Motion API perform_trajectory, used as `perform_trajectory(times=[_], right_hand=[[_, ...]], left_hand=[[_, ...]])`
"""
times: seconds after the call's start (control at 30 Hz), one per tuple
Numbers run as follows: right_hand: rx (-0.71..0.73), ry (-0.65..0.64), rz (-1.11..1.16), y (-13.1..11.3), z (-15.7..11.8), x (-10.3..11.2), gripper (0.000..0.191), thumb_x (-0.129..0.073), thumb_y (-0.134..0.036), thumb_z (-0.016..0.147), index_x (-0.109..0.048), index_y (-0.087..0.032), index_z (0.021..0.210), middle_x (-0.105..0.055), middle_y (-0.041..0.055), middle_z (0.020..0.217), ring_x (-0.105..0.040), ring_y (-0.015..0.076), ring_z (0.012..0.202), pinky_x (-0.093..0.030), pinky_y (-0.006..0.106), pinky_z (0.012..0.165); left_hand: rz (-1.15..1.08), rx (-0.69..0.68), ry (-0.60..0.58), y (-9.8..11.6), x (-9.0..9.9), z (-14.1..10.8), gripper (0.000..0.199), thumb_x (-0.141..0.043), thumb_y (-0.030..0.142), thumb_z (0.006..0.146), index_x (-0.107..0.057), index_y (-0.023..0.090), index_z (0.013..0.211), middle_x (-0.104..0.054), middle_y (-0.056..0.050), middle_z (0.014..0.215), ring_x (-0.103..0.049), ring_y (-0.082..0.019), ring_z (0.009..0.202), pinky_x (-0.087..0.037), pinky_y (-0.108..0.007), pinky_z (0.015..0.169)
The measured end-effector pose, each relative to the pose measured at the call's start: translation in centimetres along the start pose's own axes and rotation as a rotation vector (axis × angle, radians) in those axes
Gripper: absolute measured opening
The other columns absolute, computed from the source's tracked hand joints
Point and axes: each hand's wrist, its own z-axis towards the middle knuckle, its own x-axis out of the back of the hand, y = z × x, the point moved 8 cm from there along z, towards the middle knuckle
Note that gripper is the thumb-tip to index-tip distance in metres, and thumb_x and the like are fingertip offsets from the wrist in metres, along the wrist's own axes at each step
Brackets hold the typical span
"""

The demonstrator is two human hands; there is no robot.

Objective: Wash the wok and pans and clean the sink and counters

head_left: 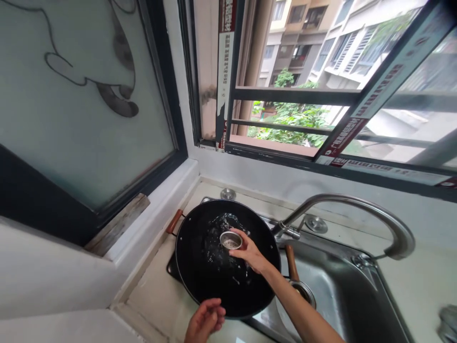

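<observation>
A large black wok with wooden side handles rests on the counter and over the left edge of the sink. Water with bubbles or ripples shows inside it. Over the wok, my right hand holds a small round metal strainer between thumb and fingers. My left hand is by the wok's near rim, palm turned up, fingers loosely curled and apart, holding nothing.
The steel sink lies to the right, with a curved faucet arching above it. Round metal containers sit in the sink, partly behind my right forearm. A wooden piece rests on the left ledge.
</observation>
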Motion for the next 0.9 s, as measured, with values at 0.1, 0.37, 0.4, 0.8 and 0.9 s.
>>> perform_trajectory(times=[0.1, 0.37, 0.4, 0.8, 0.9], right_hand=[[0.153, -0.057, 0.015, -2.5, -2.4, -1.8, 0.086, -0.086, -0.032, 0.058, -0.045, -0.028, 0.133, -0.06, 0.006, 0.13, -0.059, 0.0242, 0.118, -0.047, 0.04, 0.103], [0.394, -0.062, -0.119, -4.5, -5.1, -2.3, 0.069, -0.079, -0.033, 0.072, -0.047, -0.027, 0.133, -0.045, 0.0109, 0.145, -0.046, 0.0268, 0.134, -0.036, 0.044, 0.114], [0.421, -0.058, -0.147, -4.4, -5.1, -2.1, 0.067, -0.078, -0.032, 0.074, -0.047, -0.028, 0.134, -0.045, 0.0108, 0.146, -0.044, 0.0268, 0.135, -0.035, 0.045, 0.115], [0.382, 0.002, -0.398, -1.4, -2.7, 0.5, 0.065, -0.072, -0.031, 0.077, -0.044, -0.023, 0.135, -0.05, 0.0123, 0.142, -0.046, 0.0264, 0.133, -0.034, 0.047, 0.115], [0.179, 0.011, -0.191, 2.2, -1.3, 2.2, 0.073, -0.079, -0.037, 0.067, -0.046, -0.023, 0.131, -0.059, 0.0095, 0.13, -0.057, 0.0254, 0.12, -0.044, 0.044, 0.106]], left_hand=[[-0.043, -0.086, -0.014, 3.3, -2.2, 0.9, 0.067, -0.078, 0.063, 0.063, -0.069, 0.018, 0.112, -0.072, -0.014, 0.106, -0.065, -0.024, 0.094, -0.049, -0.038, 0.088], [-0.119, -0.236, -0.007, 8.7, -6.4, 2.1, 0.052, -0.067, 0.049, 0.082, -0.059, 0.022, 0.125, -0.064, -0.012, 0.123, -0.064, -0.022, 0.1, -0.056, -0.036, 0.082], [-0.113, -0.242, 0.003, 8.7, -6.4, 2.4, 0.052, -0.069, 0.049, 0.08, -0.06, 0.022, 0.124, -0.065, -0.012, 0.12, -0.065, -0.021, 0.097, -0.057, -0.035, 0.081], [0.003, -0.17, 0.055, 6.4, -5.9, 7.4, 0.053, -0.072, 0.033, 0.075, -0.061, 0.02, 0.125, -0.068, -0.01, 0.114, -0.068, -0.016, 0.086, -0.056, -0.031, 0.081], [0.076, -0.156, 0.001, 5.8, -6.5, 8.3, 0.049, -0.065, 0.033, 0.079, -0.06, 0.018, 0.126, -0.068, -0.012, 0.117, -0.068, -0.016, 0.09, -0.055, -0.032, 0.085]])
